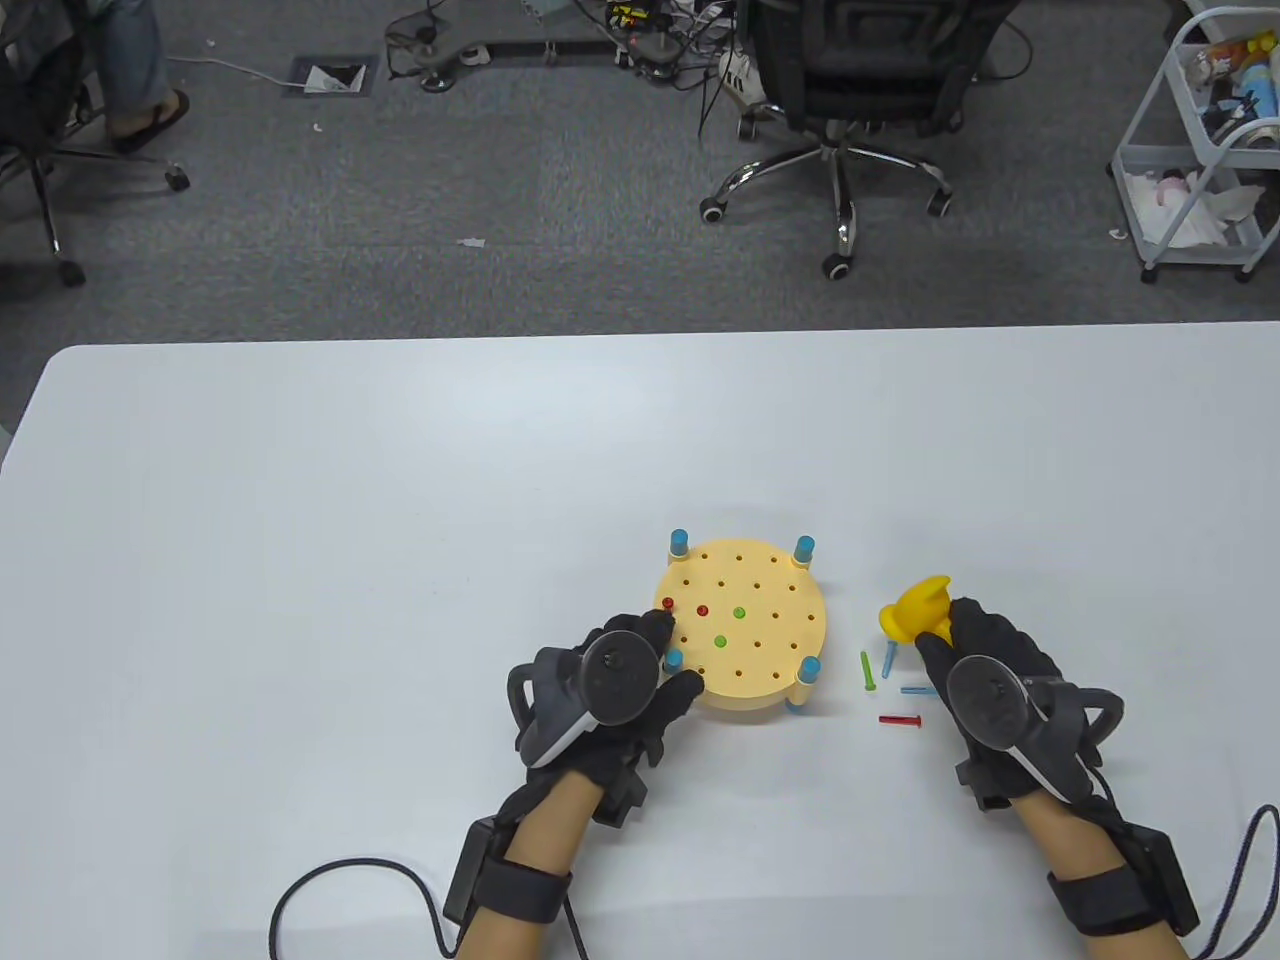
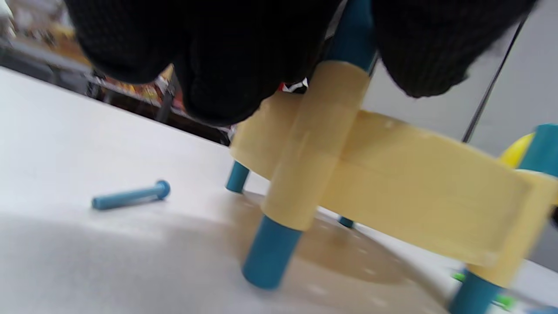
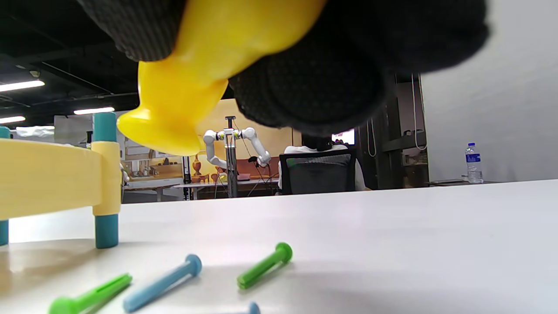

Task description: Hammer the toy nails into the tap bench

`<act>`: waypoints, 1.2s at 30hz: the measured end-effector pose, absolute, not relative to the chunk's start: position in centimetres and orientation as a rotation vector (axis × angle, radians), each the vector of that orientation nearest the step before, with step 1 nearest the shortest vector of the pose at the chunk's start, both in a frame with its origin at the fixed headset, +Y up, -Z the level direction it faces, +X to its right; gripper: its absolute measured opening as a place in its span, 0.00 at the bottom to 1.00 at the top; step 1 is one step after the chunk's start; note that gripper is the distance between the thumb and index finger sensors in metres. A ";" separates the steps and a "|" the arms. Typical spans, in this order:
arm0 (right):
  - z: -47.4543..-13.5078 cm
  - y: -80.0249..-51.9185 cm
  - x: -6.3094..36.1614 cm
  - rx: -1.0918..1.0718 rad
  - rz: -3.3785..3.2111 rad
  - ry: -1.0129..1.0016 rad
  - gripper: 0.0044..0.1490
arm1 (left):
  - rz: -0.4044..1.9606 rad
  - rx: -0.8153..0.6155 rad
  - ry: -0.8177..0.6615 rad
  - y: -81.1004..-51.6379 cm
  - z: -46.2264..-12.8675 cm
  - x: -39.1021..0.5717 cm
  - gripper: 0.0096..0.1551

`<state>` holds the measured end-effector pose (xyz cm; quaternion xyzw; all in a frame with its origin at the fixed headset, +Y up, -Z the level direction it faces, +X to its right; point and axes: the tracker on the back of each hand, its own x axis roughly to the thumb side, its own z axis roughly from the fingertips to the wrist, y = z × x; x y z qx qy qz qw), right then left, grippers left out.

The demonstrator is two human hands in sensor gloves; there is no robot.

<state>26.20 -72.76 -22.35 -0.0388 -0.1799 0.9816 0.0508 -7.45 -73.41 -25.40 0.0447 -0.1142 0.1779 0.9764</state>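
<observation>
Both gloved hands lie nearest: my left hand (image 1: 610, 690) steadies the round yellow plastic tap bench (image 1: 745, 630), fingers curled at its rim; my right hand (image 1: 985, 665) grips the yellow plastic toy hammer (image 1: 915, 608). Loose plastic nails (image 1: 885, 680) between look light, slippery; I judge pinching mid-shaft best.

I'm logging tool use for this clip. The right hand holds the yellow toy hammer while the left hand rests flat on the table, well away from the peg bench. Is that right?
Not quite. The right hand does hold the yellow toy hammer, but the left hand is not away from the peg bench: its fingers are at the bench's near-left edge, by a red nail. The table view shows it.
</observation>
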 end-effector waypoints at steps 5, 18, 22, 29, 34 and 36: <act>-21.3 -71.1 24.9 -0.024 2.921 -0.635 0.40 | 0.360 0.124 -0.198 -73.8 -25.1 -7.0 0.35; -24.4 -66.7 7.7 0.315 3.147 -0.487 0.40 | 0.495 0.194 -0.167 -75.2 -24.5 -7.8 0.33; -26.0 -68.9 4.5 0.304 3.287 -0.501 0.41 | 0.491 0.206 -0.155 -75.2 -24.4 -7.8 0.33; -24.9 -69.2 3.8 0.163 3.395 -0.428 0.42 | 0.488 0.212 -0.145 -75.3 -24.4 -8.0 0.33; -25.5 -69.4 4.8 0.355 3.137 -0.591 0.40 | 0.492 0.213 -0.146 -75.2 -24.3 -7.8 0.32; -25.1 -69.5 5.2 0.275 3.310 -0.491 0.42 | 0.494 0.212 -0.146 -75.2 -24.3 -7.8 0.31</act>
